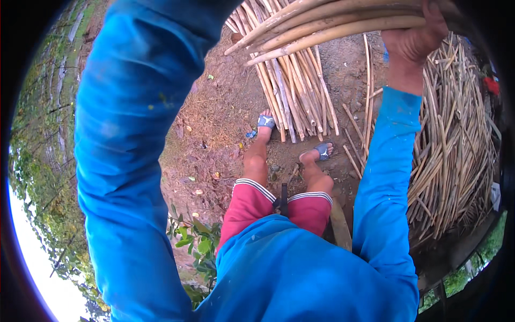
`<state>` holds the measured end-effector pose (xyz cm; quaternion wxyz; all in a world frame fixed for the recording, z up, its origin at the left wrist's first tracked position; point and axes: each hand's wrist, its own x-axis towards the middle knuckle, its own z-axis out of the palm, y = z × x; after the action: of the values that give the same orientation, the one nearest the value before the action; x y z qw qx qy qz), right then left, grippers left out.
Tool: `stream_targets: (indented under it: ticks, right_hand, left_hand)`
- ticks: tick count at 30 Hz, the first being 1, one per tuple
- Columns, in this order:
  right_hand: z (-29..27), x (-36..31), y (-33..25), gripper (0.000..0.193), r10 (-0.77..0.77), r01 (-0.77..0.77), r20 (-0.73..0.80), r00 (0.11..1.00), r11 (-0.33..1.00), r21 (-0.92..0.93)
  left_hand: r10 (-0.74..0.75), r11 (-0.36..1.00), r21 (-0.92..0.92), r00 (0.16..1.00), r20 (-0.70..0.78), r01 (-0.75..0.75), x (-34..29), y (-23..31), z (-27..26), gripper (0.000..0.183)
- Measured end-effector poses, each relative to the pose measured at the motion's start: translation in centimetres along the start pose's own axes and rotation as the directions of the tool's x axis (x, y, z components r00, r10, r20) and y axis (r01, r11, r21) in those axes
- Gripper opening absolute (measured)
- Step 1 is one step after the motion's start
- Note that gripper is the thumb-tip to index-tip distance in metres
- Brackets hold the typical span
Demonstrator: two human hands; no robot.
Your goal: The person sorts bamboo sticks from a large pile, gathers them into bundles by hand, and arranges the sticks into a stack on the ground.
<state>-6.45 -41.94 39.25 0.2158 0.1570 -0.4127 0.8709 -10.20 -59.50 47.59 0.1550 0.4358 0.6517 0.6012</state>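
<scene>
The right hand (417, 40) curls around a bundle of long, tan wooden poles (348, 34) raised over brown, leaf-strewn earth (206, 145), the left hand out of view, with a flat row of similar poles (298, 94) below, a tangled heap of tan sticks (456, 139) at right and green foliage (48, 177) at left.

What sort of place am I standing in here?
Probably an outdoor work yard in the countryside: there's leaf-littered dirt ground, a big heap of cut poles on the right, and dense greenery along the left.
</scene>
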Motion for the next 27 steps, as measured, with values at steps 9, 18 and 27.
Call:
stream_targets:
  ticks: [9,18,27]
  right_hand:
    - [5.8,-0.3,-0.5,0.043,0.28,-0.287,-0.068,0.958,0.903,-0.319]
    - [6.6,-1.4,13.5,0.066,0.607,-0.365,0.058,0.792,0.549,-0.751]
    - [7.4,-23.0,10.6,0.085,0.786,-0.455,-0.427,0.448,-0.211,-0.865]
  left_hand:
    - [-0.522,0.845,-0.263,0.823,-0.223,0.465,-8.8,-15.8,5.6,0.084]
    - [-0.763,0.476,-0.871,0.438,-0.476,-0.117,-15.1,-15.8,7.0,0.11]
    - [-0.921,0.168,-0.9,0.26,-0.289,-0.403,-30.7,-21.2,11.9,0.072]
